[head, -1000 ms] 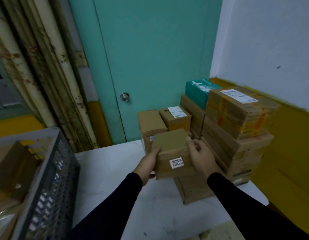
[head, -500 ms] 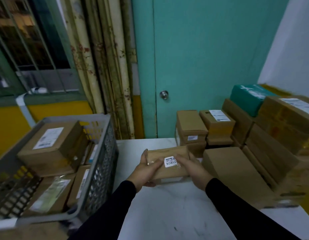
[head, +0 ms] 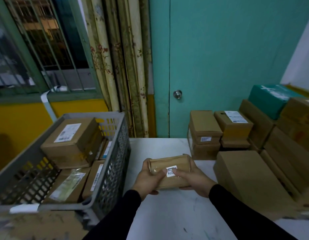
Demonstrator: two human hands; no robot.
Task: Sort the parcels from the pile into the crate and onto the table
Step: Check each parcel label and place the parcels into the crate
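View's swung a bit more left since half a second ago, so the crate sits closer in. Both hands, left hand (head: 148, 179) and right hand (head: 191, 179), grip the small parcel (head: 171, 172) over the tabletop (head: 167, 217), long axis crosswise. Grey crate (head: 114, 161) lies just left, nearer the left hand; the pile (head: 254, 170) sits right.

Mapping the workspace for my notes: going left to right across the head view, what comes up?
Grey crate → left hand → held parcel → right hand → pile of boxes.
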